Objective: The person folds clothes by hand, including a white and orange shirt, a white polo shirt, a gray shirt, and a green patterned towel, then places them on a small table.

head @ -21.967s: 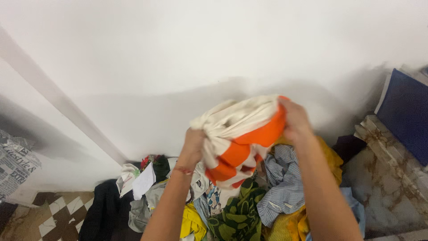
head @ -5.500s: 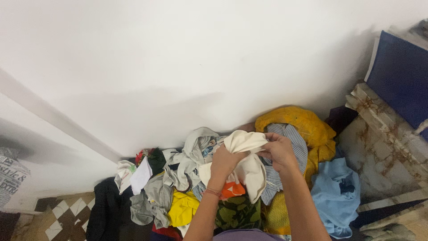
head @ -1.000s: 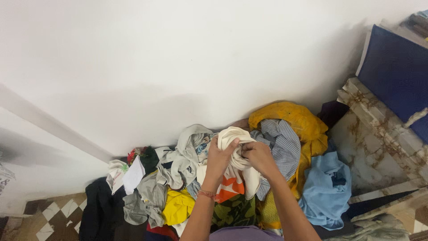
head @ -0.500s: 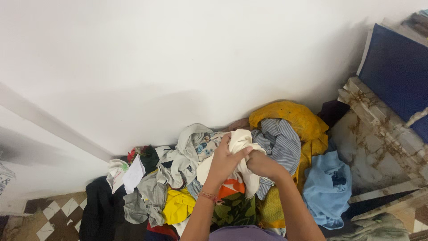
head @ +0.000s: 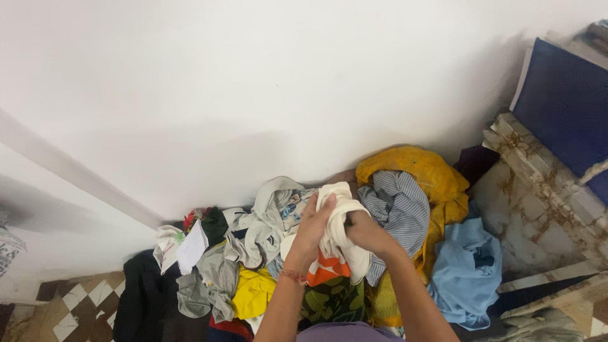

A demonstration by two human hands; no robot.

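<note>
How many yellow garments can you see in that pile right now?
2. A bright yellow garment lies at the pile's front left; a mustard-yellow cloth sits at the back right against the wall. More may be buried underneath.

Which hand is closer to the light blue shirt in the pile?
Right. The right hand grips the cream cloth on the side toward the light blue shirt; the left hand is farther away.

printed newspaper (head: 9, 253) at far left edge

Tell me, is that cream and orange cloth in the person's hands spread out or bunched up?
Bunched up. The cream and orange cloth is gathered into a tight wad between the left hand and right hand, above the clothes pile.
</note>
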